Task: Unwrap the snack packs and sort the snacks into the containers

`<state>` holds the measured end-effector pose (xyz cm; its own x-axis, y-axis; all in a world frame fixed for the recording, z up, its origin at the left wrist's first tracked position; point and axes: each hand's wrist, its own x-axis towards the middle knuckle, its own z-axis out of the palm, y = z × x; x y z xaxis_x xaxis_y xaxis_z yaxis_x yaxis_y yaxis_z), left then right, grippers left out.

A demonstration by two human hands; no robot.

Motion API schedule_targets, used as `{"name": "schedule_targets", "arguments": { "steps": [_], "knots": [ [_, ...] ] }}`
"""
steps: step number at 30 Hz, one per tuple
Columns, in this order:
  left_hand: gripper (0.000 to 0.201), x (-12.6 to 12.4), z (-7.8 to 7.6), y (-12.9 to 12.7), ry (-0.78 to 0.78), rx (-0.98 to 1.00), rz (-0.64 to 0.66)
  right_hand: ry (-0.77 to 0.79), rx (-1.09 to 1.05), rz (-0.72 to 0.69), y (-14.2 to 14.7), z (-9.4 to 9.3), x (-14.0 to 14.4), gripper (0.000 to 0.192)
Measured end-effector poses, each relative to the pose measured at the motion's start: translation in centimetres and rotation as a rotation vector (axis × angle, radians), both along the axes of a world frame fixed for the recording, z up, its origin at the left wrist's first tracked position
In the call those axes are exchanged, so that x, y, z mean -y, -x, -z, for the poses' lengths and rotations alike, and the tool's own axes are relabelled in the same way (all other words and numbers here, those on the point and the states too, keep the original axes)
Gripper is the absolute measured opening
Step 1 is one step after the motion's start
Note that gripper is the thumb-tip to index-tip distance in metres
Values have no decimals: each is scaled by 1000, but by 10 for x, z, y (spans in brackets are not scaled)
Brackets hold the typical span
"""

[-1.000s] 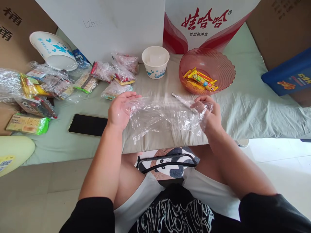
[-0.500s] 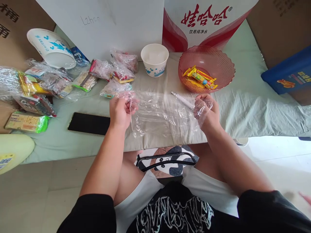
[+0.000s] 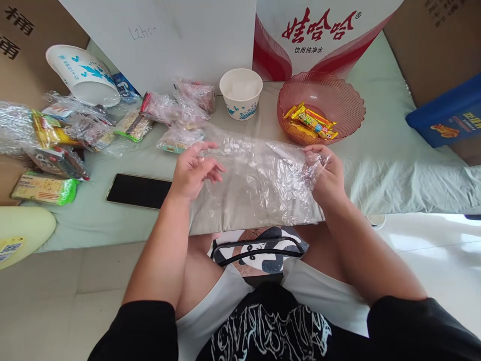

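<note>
Thin, clear plastic film [image 3: 259, 175], crinkled and glossy, catches the light between my left hand [image 3: 193, 170] and right hand [image 3: 326, 173]. Beneath it lies a matt, soft cloth [image 3: 376, 165], pale green and lightly creased. The bowl [image 3: 321, 103] is ribbed translucent pink plastic; the candy wrappers [image 3: 311, 123] inside it shine. The cup [image 3: 241, 94] looks like matt white paper. The phone [image 3: 139, 191] shows a smooth black glassy face. Behind stand dull brown cardboard boxes [image 3: 22, 55].
</note>
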<state>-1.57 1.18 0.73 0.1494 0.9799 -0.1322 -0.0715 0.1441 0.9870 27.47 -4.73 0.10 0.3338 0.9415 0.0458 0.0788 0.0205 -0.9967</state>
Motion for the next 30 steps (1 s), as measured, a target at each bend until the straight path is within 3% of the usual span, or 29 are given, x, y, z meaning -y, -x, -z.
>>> {"name": "schedule_targets", "arguments": {
  "steps": [2, 6, 11, 14, 19, 24, 28, 30],
  "knots": [
    [39, 2, -3, 1, 24, 30, 45, -24, 11, -24, -3, 1, -1, 49],
    [17, 1, -4, 4, 55, 154, 9, -115, -141, -77, -12, 0, -1, 39],
    [27, -6, -2, 10, 164, 226, 56, -143, -268, -135, -25, -6, 1, 39],
    [43, -10, -2, 9, 225, 149, 46, -64, -247, -193, -27, -8, 1, 52],
    [31, -7, -8, 11, 220, -22, 160, 133, -208, -209, -28, -14, 9, 43],
    [53, -7, -11, 17, 204, 91, 238, 236, -417, -424, -49, -29, 22, 56],
    [70, -12, -4, 9, 295, 67, 442, 383, -572, -449, -40, -26, 8, 60],
    [73, -13, 0, 1, 312, -57, 547, 558, -585, -593, -22, -19, -1, 70]
  ]
}}
